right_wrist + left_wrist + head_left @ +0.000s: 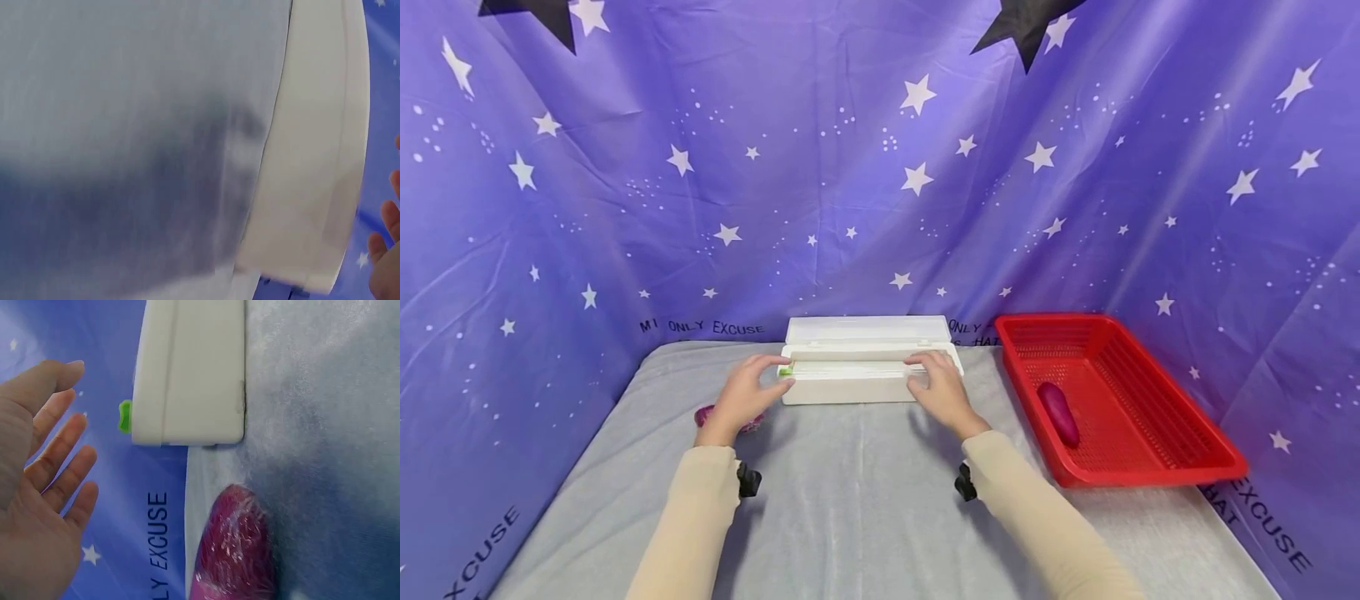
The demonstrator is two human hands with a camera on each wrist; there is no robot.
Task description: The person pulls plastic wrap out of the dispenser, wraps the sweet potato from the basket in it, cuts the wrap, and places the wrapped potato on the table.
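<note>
A long white cling film dispenser [850, 391] lies at the back of the table with its lid [868, 328] raised. My left hand [747, 393] is over its left end, thumb and fingers apart, near the green slide cutter [125, 416]. In the left wrist view that palm and its fingers show with nothing in them. My right hand [942, 390] hovers over the right part of the dispenser, thumb and fingers spread; only some fingertips [390, 215] enter the right wrist view. Beside my left wrist lies a purple, elongated vegetable in clear film [231, 550], partly hidden by the hand in the head view.
A red plastic basket [1138, 481] stands on the right, holding another purple, elongated vegetable [1059, 414] without visible wrapping. Grey cloth [850, 508] covers the table. A purple star-printed curtain [820, 192] hangs close behind and along both sides.
</note>
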